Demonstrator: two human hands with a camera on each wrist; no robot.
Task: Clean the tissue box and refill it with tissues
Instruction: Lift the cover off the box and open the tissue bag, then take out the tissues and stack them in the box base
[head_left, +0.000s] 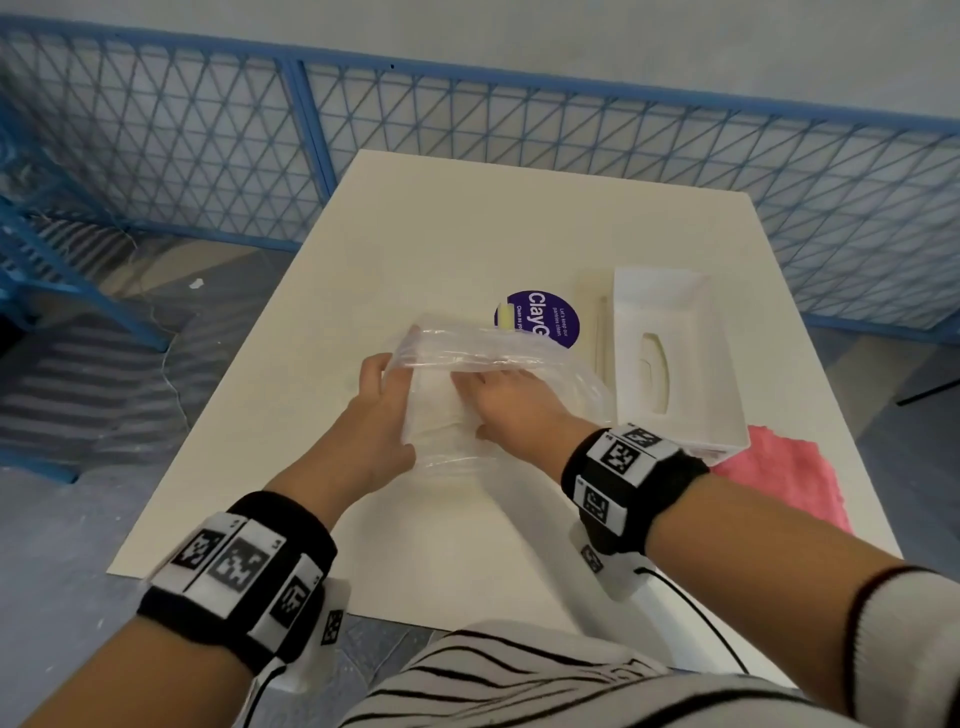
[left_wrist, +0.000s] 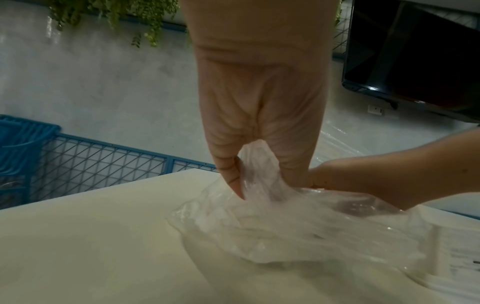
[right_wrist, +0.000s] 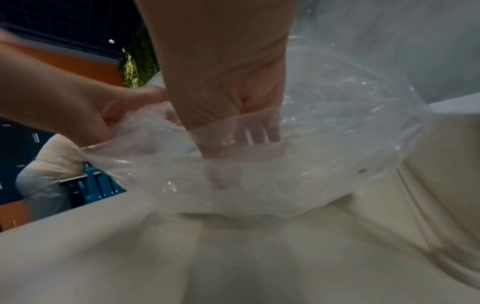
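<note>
The left hand (head_left: 382, 415) grips the edge of a crumpled clear plastic bag (head_left: 498, 358), with the film bunched between its thumb and curled fingers, as the left wrist view shows. The right hand (head_left: 511, 402) reaches into the open mouth of this bag; its fingers (right_wrist: 262, 131) are inside and seen through the film, on the stack of white tissues (head_left: 441, 410), but I cannot tell if they close on it. The bag lies on the cream desk (head_left: 415, 234). The white rectangular tissue box (head_left: 670, 353) with an oval slot stands just to the right of the bag. Behind the bag is a round purple sticker (head_left: 545, 317) that reads "Clay" and "Let's keep our pantries clean". A pink fluffy cloth (head_left: 784, 478) lies beside the near end of the box.
</note>
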